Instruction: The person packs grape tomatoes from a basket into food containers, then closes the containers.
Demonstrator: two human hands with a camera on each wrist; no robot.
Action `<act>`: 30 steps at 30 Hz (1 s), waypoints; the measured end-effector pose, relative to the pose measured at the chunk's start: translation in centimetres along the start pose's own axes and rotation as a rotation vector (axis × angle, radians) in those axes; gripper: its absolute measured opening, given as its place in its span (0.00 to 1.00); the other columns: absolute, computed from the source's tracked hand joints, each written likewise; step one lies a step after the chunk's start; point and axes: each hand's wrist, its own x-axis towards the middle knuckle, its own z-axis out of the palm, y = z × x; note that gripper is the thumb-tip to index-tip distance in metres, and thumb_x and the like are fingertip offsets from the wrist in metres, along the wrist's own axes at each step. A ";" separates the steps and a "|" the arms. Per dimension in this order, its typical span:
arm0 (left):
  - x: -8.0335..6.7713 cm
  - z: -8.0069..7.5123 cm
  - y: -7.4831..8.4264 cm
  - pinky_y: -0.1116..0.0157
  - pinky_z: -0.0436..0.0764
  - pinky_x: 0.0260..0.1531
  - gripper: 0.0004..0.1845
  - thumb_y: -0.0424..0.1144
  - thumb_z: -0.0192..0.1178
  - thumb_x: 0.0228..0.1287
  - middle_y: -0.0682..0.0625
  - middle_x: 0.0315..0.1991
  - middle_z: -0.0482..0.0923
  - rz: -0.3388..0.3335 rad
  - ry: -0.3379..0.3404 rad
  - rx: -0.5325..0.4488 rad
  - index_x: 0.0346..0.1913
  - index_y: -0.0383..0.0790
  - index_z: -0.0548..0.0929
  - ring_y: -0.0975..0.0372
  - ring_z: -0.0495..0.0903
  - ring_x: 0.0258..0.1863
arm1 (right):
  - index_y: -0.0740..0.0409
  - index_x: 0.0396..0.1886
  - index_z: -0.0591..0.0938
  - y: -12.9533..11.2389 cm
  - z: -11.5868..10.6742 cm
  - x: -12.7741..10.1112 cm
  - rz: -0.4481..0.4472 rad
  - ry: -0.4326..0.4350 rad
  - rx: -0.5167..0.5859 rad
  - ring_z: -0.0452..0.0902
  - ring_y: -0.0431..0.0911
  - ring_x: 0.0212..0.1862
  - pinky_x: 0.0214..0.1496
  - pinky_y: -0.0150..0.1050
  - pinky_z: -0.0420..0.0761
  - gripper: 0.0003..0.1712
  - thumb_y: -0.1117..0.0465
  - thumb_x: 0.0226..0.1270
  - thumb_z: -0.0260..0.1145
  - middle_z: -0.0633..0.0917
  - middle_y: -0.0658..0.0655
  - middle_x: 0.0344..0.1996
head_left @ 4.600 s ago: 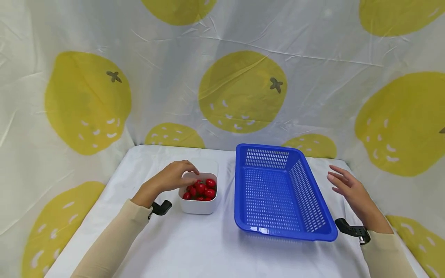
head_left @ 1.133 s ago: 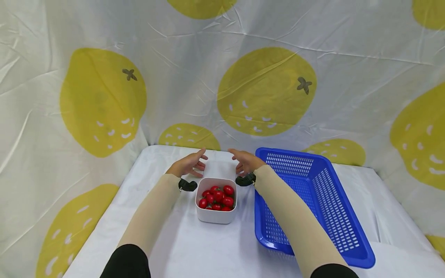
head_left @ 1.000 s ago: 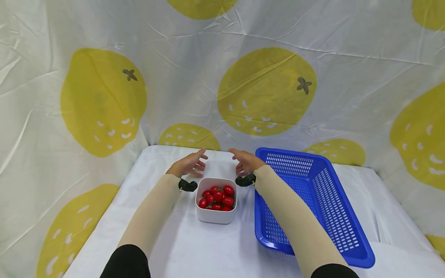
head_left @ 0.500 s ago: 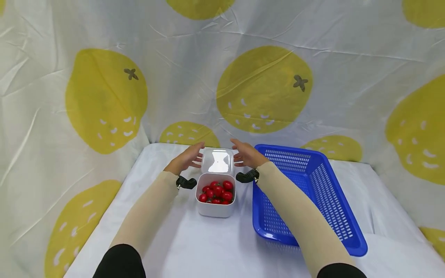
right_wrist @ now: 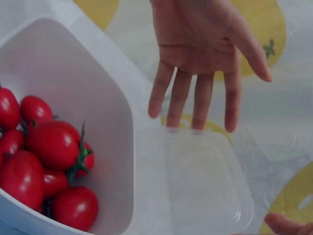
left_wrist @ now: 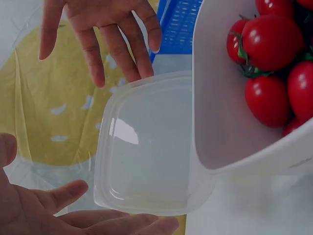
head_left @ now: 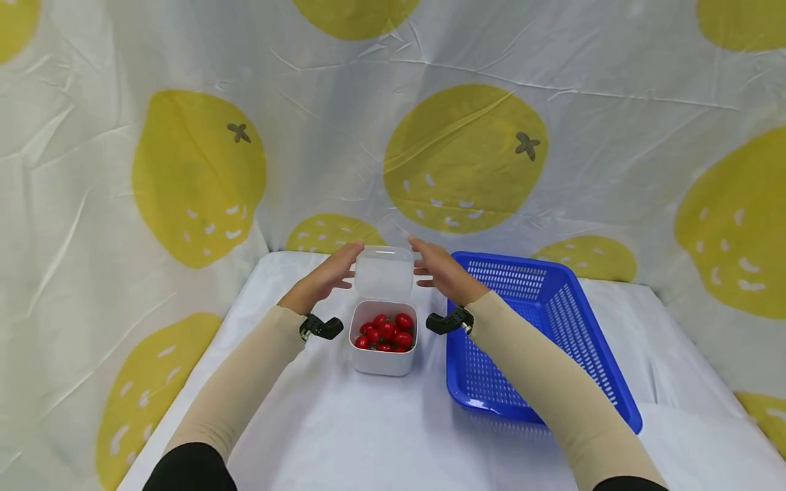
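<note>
A white plastic box (head_left: 383,364) holding several cherry tomatoes (head_left: 387,331) stands on the cloth. Its translucent lid (head_left: 384,274) is raised behind the box's back edge, tilted up. My left hand (head_left: 325,278) is at the lid's left side, fingers straight and spread. At the right side is my right hand (head_left: 441,270), palm facing inward with extended fingers. In the left wrist view, fingertips of both hands come right to the edges of the lid (left_wrist: 146,147). The right wrist view shows the right hand (right_wrist: 198,63) with its fingertips at the lid's rim (right_wrist: 210,181).
Right of the box sits a blue slotted basket (head_left: 454,392), with the right forearm (head_left: 546,372) passing over it. A white cloth (head_left: 368,429) covers the table. Behind hangs a white curtain (head_left: 325,150) printed with yellow lemons.
The lid, lying low behind the box a second ago, has swung upward between both hands, which rose with it. Earlier, the left hand was over the tomatoes and the right beyond the basket.
</note>
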 end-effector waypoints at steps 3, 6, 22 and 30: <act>-1.2 0.6 0.5 0.44 0.61 0.65 0.38 0.59 0.36 0.75 0.39 0.76 0.43 0.035 0.009 0.007 0.77 0.39 0.45 0.36 0.53 0.70 | 0.54 0.74 0.58 -0.1 -0.1 -1.3 -0.022 -0.007 -0.002 0.59 0.59 0.68 0.66 0.56 0.65 0.43 0.34 0.69 0.52 0.58 0.63 0.72; -2.4 1.2 0.9 0.47 0.59 0.67 0.37 0.58 0.37 0.75 0.40 0.76 0.42 0.069 0.013 -0.003 0.76 0.39 0.44 0.36 0.51 0.70 | 0.54 0.74 0.58 0.0 -0.4 -2.4 -0.035 -0.014 0.007 0.59 0.59 0.68 0.65 0.55 0.66 0.44 0.33 0.68 0.53 0.59 0.64 0.71; -7.3 3.0 0.4 0.49 0.49 0.70 0.35 0.54 0.34 0.78 0.36 0.76 0.39 0.162 -0.008 -0.124 0.77 0.45 0.36 0.46 0.43 0.74 | 0.54 0.74 0.57 1.8 0.0 -7.9 -0.143 -0.082 0.060 0.56 0.55 0.72 0.68 0.55 0.62 0.47 0.29 0.67 0.48 0.60 0.62 0.73; -9.9 3.8 -0.2 0.50 0.50 0.70 0.38 0.60 0.35 0.75 0.39 0.76 0.42 0.186 -0.022 -0.099 0.76 0.42 0.42 0.47 0.45 0.74 | 0.57 0.75 0.54 3.1 0.9 -10.4 -0.172 -0.093 0.182 0.48 0.55 0.75 0.71 0.55 0.57 0.41 0.35 0.73 0.43 0.55 0.63 0.74</act>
